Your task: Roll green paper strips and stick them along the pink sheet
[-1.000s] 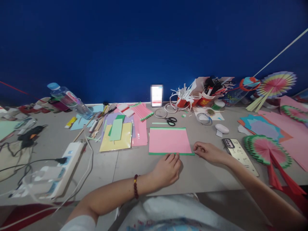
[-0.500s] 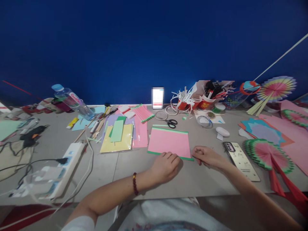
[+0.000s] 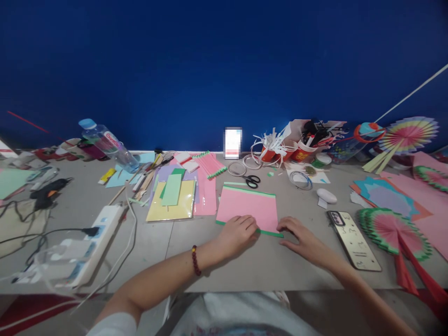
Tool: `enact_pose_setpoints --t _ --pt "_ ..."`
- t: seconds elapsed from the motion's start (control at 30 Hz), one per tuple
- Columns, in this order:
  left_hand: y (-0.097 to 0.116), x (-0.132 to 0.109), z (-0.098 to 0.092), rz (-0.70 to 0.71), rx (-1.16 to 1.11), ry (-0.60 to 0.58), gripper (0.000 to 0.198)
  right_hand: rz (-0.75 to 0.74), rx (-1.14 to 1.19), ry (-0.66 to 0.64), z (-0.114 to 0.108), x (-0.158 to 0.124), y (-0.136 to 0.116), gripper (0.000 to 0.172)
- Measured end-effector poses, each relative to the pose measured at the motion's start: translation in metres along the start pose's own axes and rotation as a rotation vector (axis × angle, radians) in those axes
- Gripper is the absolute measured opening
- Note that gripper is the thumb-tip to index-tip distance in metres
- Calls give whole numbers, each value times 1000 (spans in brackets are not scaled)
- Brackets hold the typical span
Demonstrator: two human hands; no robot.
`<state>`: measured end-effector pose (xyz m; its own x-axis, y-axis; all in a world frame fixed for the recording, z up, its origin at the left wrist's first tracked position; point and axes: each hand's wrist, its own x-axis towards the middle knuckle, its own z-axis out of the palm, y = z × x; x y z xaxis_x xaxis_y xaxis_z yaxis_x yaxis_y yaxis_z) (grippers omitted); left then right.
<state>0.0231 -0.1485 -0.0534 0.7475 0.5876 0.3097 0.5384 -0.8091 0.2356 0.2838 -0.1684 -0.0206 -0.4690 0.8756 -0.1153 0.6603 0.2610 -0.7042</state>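
Note:
A pink sheet of paper (image 3: pixel 248 205) lies on the table before me, with dark green strips along its near edge and paler green along its far edge. My left hand (image 3: pixel 241 235) rests on the near edge of the sheet, palm down, its fingers lying over the paper. At the near right corner, my right hand (image 3: pixel 303 240) has thumb and fingers apart. Its fingertips are beside the green strip's end, and nothing shows between them. Just beyond the sheet are black-handled scissors (image 3: pixel 252 181).
Left stand a power strip (image 3: pixel 98 245) with cables, a bottle (image 3: pixel 110 144) and a yellow paper pack (image 3: pixel 171 210). On the right are a phone (image 3: pixel 355 242), a pink-green paper fan (image 3: pixel 388 228) and a white glue tape (image 3: pixel 326 196). Paper cups (image 3: pixel 303 151) hold tools at the back.
My right hand's fingers have spread from a pinch at the sheet's corner. My left hand has slid slightly left along the near edge. The whole view has shifted a little.

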Motion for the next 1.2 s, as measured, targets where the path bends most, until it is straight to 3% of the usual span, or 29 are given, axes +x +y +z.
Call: enact_pose_setpoints --t 0.33,0.47,0.6,0.77,0.93,1.1,1.2 --pt "-6 -3 -6 64 53 -67 19 -77 0 47 9 -2 18 17" --pt "-2 -2 -9 10 -20 -41 20 -134 -13 105 10 2 14 18" --pt "5 3 -17 -85 -160 -2 27 -152 -10 134 3 10 -6 18" --pt "12 17 -34 -177 -335 40 28 -181 -24 92 -22 32 -47 23" --pt "9 28 -48 -436 -713 138 44 -124 -27 85 -45 64 -83 24" --pt "-5 27 -48 -582 -1044 204 48 -59 32 151 -43 90 -102 26" --pt "-13 25 -44 -634 -1131 204 49 -6 134 102 -34 103 -101 26"
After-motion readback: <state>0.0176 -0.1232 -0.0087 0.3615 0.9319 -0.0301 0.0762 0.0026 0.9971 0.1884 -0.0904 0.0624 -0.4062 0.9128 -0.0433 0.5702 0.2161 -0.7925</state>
